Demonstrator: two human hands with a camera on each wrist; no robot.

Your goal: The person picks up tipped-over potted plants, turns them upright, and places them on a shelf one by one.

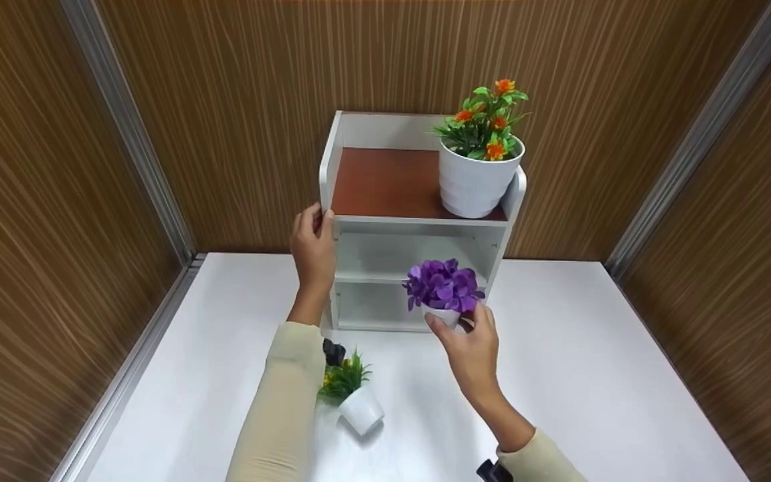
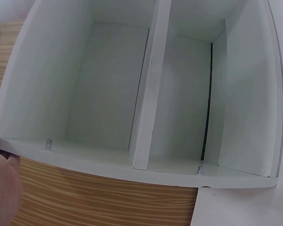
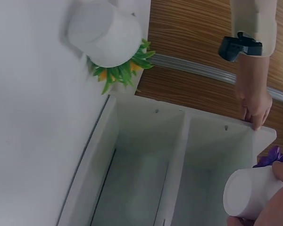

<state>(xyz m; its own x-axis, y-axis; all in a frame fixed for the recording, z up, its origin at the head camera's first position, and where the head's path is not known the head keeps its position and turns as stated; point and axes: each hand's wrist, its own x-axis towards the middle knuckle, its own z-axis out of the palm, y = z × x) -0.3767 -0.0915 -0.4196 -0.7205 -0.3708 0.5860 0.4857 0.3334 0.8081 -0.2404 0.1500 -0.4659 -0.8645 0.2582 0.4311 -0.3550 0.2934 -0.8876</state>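
Observation:
My right hand [image 1: 474, 345] grips the small white pot of a purple-flowered artificial plant [image 1: 444, 286], held up in front of the shelf's lower part. In the right wrist view the white pot [image 3: 250, 192] shows its underside between finger and thumb. With fingers and thumb around the edge of its left side panel, my left hand [image 1: 313, 244] holds the white shelf unit [image 1: 419, 219]. A large white pot with an orange-flowered plant [image 1: 476, 177] stands on the right of the brown top shelf. Both lower compartments [image 2: 108, 84] look bare inside.
A small white pot with a yellow-flowered plant [image 1: 361, 410] lies tipped on the white table [image 1: 559, 375], beside my left forearm. Behind the shelf rises a wood-grain wall [image 1: 251, 120], with similar panels at both sides. Black wrist cameras [image 1: 494, 470] sit on the sleeves.

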